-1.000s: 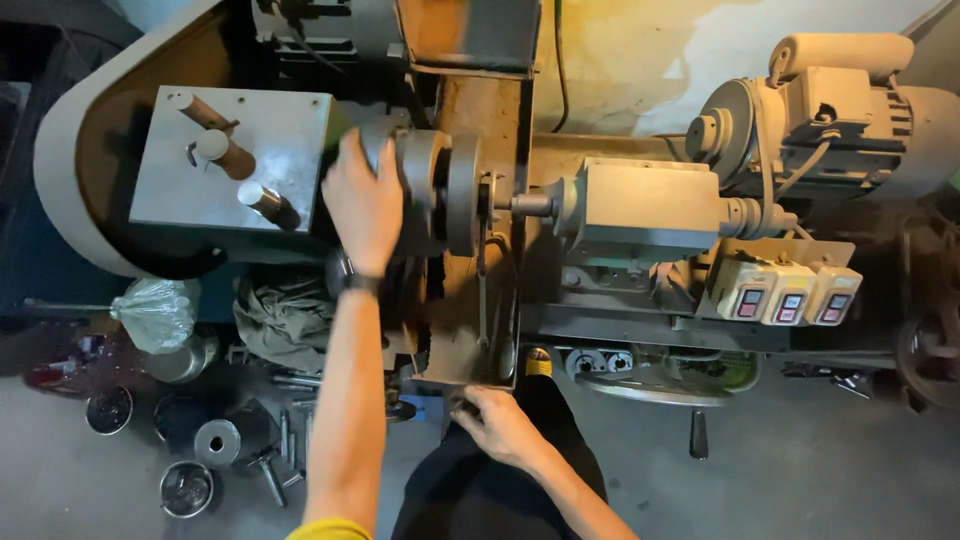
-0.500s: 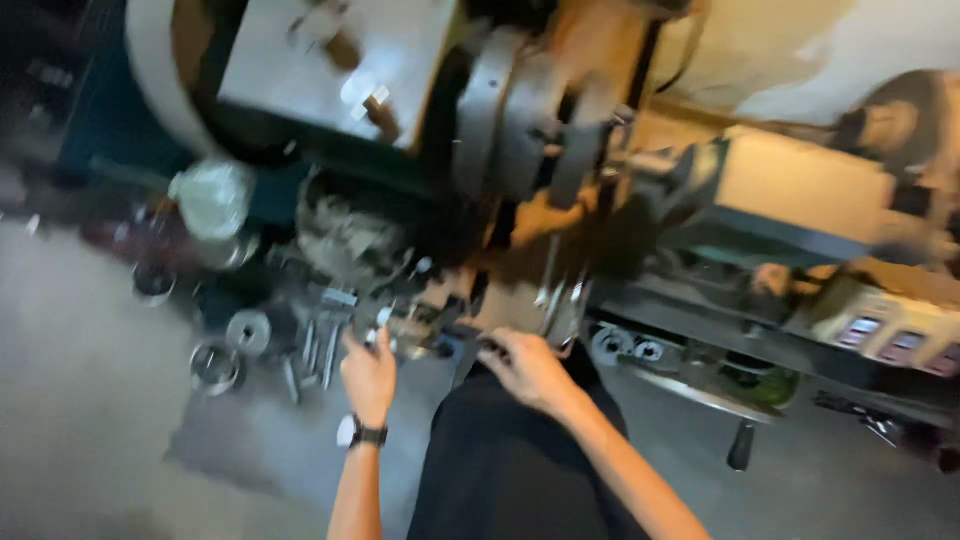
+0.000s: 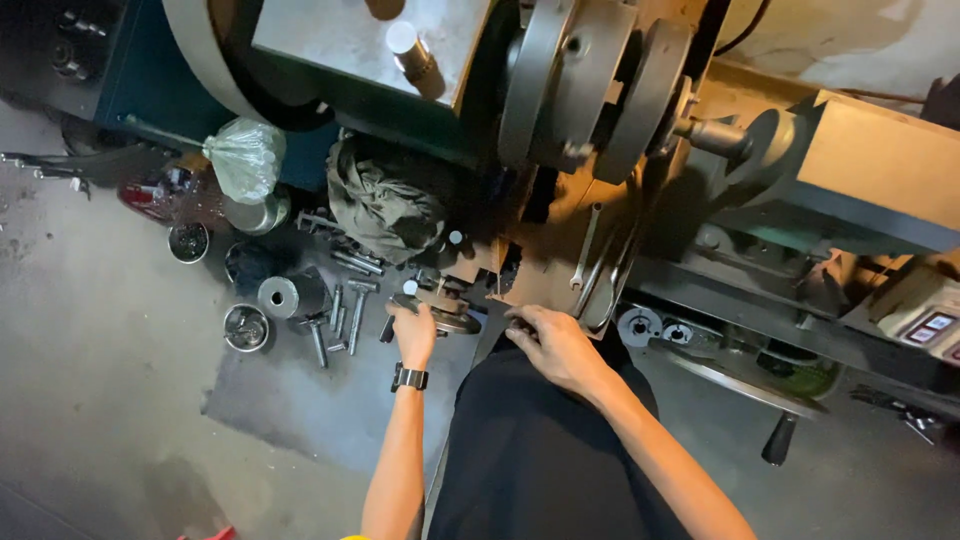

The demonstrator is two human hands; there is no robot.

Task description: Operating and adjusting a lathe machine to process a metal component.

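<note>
- Lathe: large green and grey machine spanning the whole space above both hands; its round chuck stands straight up from the right hand, open to reach from the front.
- Grey floor mat: lies below and left of the left hand, a bed for loose parts so they stay off the bare concrete.
- Bundled rag: olive cloth heaped just above the left hand, near enough to grab for wiping.
- Clear plastic bag: knotted, well up and left of the left hand.
- Steel rings and cups: stood left of the left hand, kept together on the mat.
- Right hand: palm down, fingers curled over the machine's lower front edge; whether it grips anything I cannot tell.
- Left hand: watch on the wrist, closed around the near rim of a flat round metal disc, which rests low beside the lathe base.
- Spanners: lean just above the right hand.
- Bolts: scattered just left of the left hand.
</note>
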